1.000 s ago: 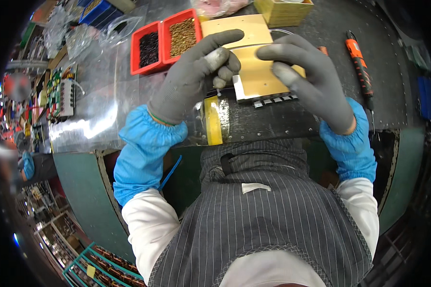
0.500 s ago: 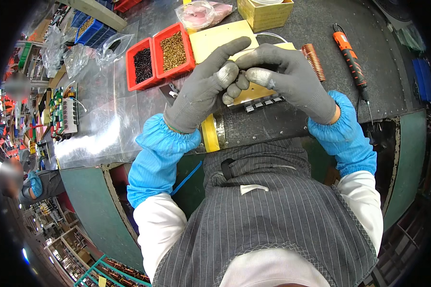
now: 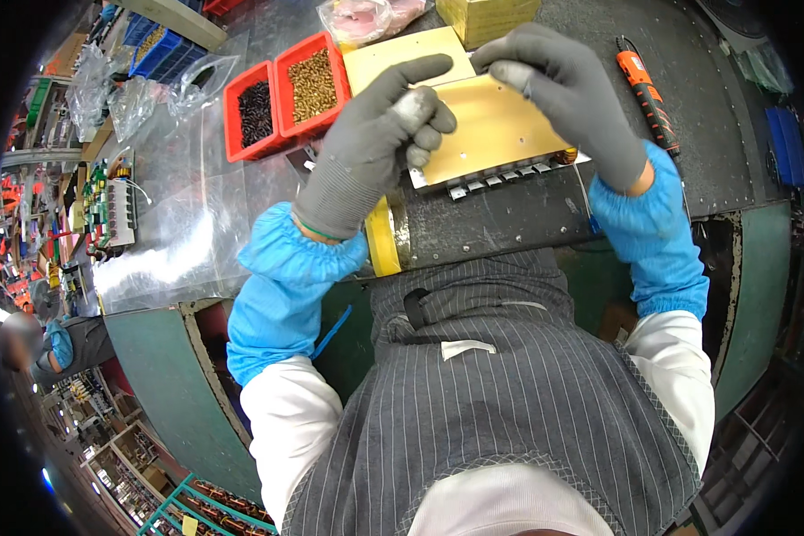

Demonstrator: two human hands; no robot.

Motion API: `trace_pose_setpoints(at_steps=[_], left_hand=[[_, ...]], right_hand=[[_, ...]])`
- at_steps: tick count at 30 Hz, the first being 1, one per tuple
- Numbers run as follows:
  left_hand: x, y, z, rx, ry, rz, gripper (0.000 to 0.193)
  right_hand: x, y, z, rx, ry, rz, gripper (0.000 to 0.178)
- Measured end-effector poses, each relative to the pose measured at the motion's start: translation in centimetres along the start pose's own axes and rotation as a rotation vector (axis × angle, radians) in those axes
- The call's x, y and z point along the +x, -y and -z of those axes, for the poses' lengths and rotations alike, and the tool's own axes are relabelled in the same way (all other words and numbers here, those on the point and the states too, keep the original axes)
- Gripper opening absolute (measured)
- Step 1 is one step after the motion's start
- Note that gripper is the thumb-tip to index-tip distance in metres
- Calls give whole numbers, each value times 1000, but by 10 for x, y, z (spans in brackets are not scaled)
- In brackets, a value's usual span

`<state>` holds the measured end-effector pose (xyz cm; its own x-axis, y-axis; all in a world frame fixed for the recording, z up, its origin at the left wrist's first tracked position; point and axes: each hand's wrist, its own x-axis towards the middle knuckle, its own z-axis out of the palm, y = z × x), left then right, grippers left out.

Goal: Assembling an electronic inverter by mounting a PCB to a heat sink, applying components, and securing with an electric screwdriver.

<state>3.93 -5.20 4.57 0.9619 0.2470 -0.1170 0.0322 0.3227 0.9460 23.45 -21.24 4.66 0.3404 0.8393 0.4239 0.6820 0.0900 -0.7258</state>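
Note:
Both my hands wear grey gloves. My left hand (image 3: 366, 138) is over the left end of a yellow plate (image 3: 500, 129), thumb pressed on its curled fingers and forefinger stretched out. Whatever lies inside that grip is hidden. Above the plate's far right part, my right hand (image 3: 585, 103) has its thumb and forefinger drawn together; no object shows clearly between them. Silver metal tabs (image 3: 500, 179) line the plate's near edge, and a bit of copper coil (image 3: 565, 156) shows at its right corner. Another yellow plate (image 3: 408, 55) lies behind.
Left of my hands are two red bins, holding brass-coloured screws (image 3: 313, 85) and dark screws (image 3: 256, 114). An orange-and-black power screwdriver (image 3: 649, 98) lies at the right. A yellow box (image 3: 487, 20) and a pink-filled plastic bag (image 3: 366, 16) are at the back. A circuit board (image 3: 112, 205) stands far left.
My hands were together over the plate and have parted. The right hand moved right and away from me; the left moved slightly left. More of the yellow plate shows now.

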Motion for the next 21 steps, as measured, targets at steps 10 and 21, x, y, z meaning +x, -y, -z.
trace_pose_setpoints(at_steps=[10, 21], left_hand=[[-5, 5, 13, -27, -128, -2, 29], [-4, 6, 17, -23, -103, -29, 35]], right_hand=[[-4, -29, 16, -563, 179, 102, 13], [0, -19, 11, -786, 249, 159, 13]])
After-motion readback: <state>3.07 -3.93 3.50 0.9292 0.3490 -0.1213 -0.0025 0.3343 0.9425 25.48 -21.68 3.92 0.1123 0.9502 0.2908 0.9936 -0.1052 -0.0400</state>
